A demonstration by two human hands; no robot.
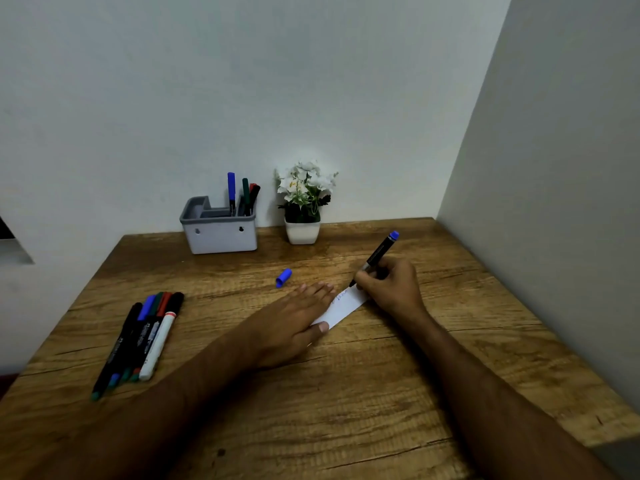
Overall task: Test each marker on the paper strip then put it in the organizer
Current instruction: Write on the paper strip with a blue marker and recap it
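Note:
A white paper strip (346, 305) lies on the wooden desk (363, 393) with blue scribbles on it. My left hand (294, 320) presses flat on the strip's near end. My right hand (391, 284) grips an uncapped blue marker (379, 252), its tip touching the strip's far end. Its blue cap (283, 277) lies on the desk just left of my hands. Several capped markers (142, 337) lie in a row at the left. A grey organizer (219, 230) stands against the wall and holds several markers (242, 195) upright.
A small white pot of artificial flowers (303, 206) stands right of the organizer. A wall (554, 202) borders the desk's right side and another runs along the back.

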